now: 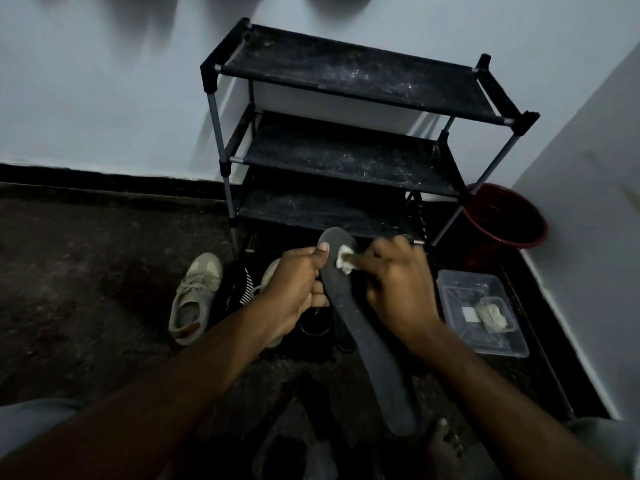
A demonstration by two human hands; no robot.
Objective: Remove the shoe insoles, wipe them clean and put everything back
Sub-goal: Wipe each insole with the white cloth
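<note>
Insole (367,344), dark grey, held off floor, toe end up toward rack, heel end toward person. Left hand (294,292) grips edge near toe, thumb on top face. Right hand (398,289) pinches white wad (344,260), pressed onto insole near toe. Beige sneaker (195,296) on floor to left, well apart from insole. Clear plastic container (485,282) to right, whitish cloths inside. Black shoe rack (346,67) behind; red bucket (519,233) beside it.

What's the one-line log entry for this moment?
phase: wiping | left hand: grips insole near far end | right hand: holds white wipe against it | beige shoe: on floor
</note>
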